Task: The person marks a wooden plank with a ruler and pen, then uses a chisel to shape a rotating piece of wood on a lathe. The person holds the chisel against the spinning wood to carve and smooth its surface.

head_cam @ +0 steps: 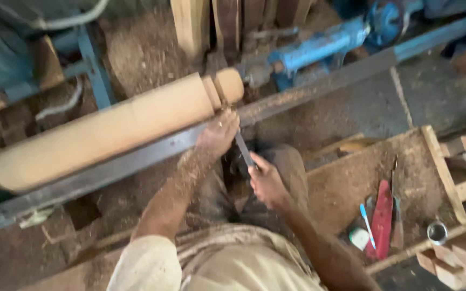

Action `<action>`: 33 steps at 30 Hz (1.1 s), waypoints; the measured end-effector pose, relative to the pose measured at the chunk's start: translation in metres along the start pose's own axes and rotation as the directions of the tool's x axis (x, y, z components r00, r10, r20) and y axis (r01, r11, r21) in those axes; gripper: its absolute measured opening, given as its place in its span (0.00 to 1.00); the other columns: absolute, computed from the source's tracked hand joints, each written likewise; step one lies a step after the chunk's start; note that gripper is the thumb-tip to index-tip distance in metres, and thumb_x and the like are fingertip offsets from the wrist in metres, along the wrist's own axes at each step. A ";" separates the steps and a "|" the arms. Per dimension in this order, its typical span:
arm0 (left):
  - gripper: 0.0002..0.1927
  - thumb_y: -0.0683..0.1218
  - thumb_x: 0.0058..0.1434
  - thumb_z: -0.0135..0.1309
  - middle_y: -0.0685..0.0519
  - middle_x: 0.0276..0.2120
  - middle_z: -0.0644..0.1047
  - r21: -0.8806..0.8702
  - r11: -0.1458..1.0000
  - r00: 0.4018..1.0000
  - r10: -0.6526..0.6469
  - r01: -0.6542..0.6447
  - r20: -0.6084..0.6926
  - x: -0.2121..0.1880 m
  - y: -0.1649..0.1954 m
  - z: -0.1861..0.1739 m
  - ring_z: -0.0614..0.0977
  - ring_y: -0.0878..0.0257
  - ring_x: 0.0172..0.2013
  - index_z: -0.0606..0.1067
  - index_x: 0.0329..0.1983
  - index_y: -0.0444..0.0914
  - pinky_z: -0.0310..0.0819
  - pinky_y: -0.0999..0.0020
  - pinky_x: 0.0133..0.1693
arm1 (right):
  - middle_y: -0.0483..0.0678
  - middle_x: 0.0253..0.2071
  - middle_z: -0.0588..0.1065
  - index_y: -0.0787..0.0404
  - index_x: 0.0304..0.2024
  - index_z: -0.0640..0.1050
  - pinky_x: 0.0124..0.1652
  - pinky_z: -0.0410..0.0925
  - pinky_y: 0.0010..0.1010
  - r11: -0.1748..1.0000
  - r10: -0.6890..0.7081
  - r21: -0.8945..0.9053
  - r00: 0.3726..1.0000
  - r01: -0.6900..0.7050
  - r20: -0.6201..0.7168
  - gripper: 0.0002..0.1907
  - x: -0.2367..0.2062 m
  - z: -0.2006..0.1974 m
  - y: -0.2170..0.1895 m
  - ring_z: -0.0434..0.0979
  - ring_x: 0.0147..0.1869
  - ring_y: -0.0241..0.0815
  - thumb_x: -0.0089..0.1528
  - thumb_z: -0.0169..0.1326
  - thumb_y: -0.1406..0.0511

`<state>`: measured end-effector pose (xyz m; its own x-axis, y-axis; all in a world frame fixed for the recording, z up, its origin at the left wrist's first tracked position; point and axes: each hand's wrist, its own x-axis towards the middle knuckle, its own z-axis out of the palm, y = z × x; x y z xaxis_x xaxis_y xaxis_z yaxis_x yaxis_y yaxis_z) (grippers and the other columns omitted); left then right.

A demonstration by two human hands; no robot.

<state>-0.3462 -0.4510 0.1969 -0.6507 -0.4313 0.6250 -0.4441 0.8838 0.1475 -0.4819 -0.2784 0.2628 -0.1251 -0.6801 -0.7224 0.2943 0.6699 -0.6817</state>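
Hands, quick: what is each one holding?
Left hand: closed over the flat metal chisel near the long round tan wooden spindle.
Right hand: closed on the chisel's lower end.

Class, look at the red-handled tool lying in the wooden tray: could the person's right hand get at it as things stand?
Probably yes, once freed. The right hand is gripping the metal chisel, so it is occupied. But the red-handled tool lies uncovered in the open wooden tray on that same side, with nothing between them.

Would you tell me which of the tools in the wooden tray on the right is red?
It is the long red tool, lying lengthwise mid-tray. The thin blue-handled tool beside it is slimmer, and the small metal cup sits at the tray's corner.
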 end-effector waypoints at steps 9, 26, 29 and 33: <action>0.19 0.47 0.65 0.57 0.46 0.58 0.77 -0.014 0.996 0.995 0.088 -0.087 0.046 -0.001 0.004 -0.015 0.76 0.50 0.63 0.77 0.56 0.34 0.76 0.59 0.59 | 0.38 0.15 0.60 0.46 0.74 0.62 0.13 0.52 0.24 0.991 -0.094 0.096 0.995 0.096 -0.027 0.29 0.005 0.018 0.053 0.55 0.12 0.28 0.70 0.46 0.63; 0.18 0.45 0.64 0.56 0.45 0.59 0.76 -0.040 0.998 0.994 0.054 -0.050 0.099 -0.012 0.000 -0.001 0.75 0.50 0.63 0.77 0.56 0.34 0.75 0.58 0.60 | 0.37 0.14 0.57 0.39 0.73 0.61 0.13 0.48 0.24 0.991 0.063 0.124 0.998 -0.058 -0.033 0.29 -0.007 0.029 0.024 0.52 0.13 0.29 0.69 0.44 0.64; 0.17 0.46 0.64 0.58 0.45 0.58 0.77 -0.048 0.998 0.995 0.039 -0.035 0.097 -0.012 -0.001 0.001 0.76 0.50 0.62 0.77 0.55 0.34 0.76 0.57 0.59 | 0.38 0.15 0.58 0.39 0.74 0.61 0.14 0.49 0.24 0.993 0.083 0.084 0.995 -0.078 -0.058 0.30 -0.009 0.026 0.015 0.53 0.14 0.29 0.70 0.44 0.64; 0.16 0.46 0.67 0.59 0.45 0.58 0.77 -0.079 0.997 0.998 -0.005 0.010 0.060 -0.009 -0.002 0.001 0.77 0.49 0.62 0.78 0.54 0.34 0.76 0.57 0.59 | 0.39 0.16 0.59 0.41 0.74 0.59 0.15 0.52 0.25 0.997 0.029 0.073 0.999 -0.031 0.024 0.29 -0.014 0.019 0.005 0.54 0.15 0.29 0.70 0.45 0.64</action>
<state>-0.3404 -0.4487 0.1899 -0.6846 -0.4457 0.5768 -0.4003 0.8912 0.2135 -0.4605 -0.2718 0.2717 -0.0941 -0.6672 -0.7389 0.3663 0.6670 -0.6488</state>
